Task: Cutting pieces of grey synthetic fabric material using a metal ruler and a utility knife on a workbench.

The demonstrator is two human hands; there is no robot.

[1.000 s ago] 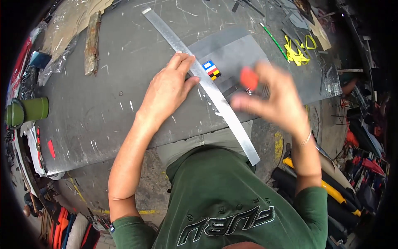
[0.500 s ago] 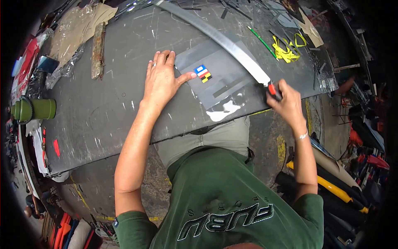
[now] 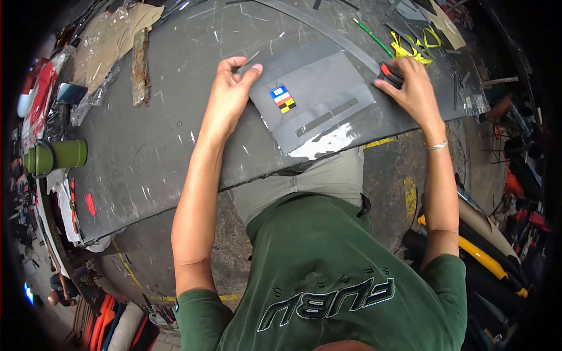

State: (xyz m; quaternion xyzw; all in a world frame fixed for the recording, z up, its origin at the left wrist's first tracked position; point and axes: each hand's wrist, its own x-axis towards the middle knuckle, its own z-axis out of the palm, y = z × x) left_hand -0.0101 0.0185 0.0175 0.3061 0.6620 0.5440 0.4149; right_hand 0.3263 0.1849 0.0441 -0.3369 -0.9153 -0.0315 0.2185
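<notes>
On the dark worktable lies a flat grey sheet [image 3: 316, 82], carrying a small multicoloured patch [image 3: 278, 92] and a dark narrow strip-shaped area [image 3: 319, 121]. My left hand [image 3: 229, 93] is raised at the sheet's left corner, thumb and fingertips curled around a thin sliver of material [image 3: 253, 57]. In my right hand [image 3: 414, 90], a utility knife [image 3: 387, 74] with a black and red handle is gripped at the sheet's right side; its blade cannot be made out. The long metal straightedge [image 3: 328, 28] stretches along the sheet's far side, its near end close to the knife.
Beyond my right hand are a green pencil [image 3: 372, 37] and yellow tape [image 3: 421, 48]. A wooden stick [image 3: 140, 67], crumpled brown paper [image 3: 108, 38] and a green bottle [image 3: 61, 155] stand or lie at left. The worktable's near edge [image 3: 146, 217] runs before me. Rolls of material [image 3: 474, 254] lie at lower right.
The straightedge has shifted away from across the sheet to its far side. My left hand has lifted from flat on the table and curled its fingers. My right hand moved farther away with the knife.
</notes>
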